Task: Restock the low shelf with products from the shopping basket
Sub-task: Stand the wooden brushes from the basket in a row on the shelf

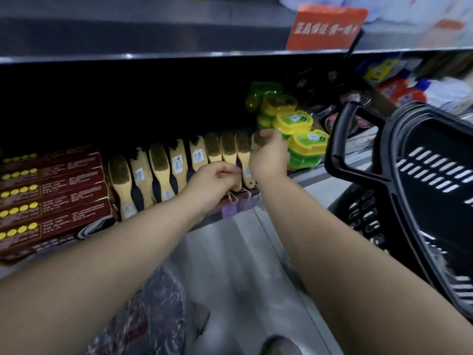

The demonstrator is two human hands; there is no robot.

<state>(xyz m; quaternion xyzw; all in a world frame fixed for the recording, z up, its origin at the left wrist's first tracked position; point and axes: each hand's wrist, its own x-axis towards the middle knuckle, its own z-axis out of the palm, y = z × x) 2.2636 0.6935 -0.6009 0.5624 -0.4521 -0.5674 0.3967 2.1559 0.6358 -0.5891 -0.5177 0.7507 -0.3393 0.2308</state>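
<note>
**Low shelf during restocking, head view.** The row of brushes (163,165) lay on the low shelf (314,174). Each wooden brush had its long axis running front to back, with the bristle head toward the dark rear and the handle toward the front lip. The brushes were set side by side on edge. Some showed brown bristles and others a pale back with a small white sticker whose print was too small to read.

At the right end of the row, the right hand (268,155) held the end brush (257,140), fingers closed round it. This brush pointed the same way as the rest. Just left of it, the left hand (215,179) had its fingers curled round the handle of a neighbouring brush (238,187).

Left of the row lay stacked red boxes (51,196), each bearing yellow discs and pale, unreadable lines of print. Right of the row stood yellow-and-green tubs (294,121), their lid labels blurred. Farther right was the black shopping basket (422,175), tilted.

Below the row's handles hung purple tags (230,210) on white strings. Above the row, an orange sign (325,26) carried white Chinese characters too blurred to read with certainty.
</note>
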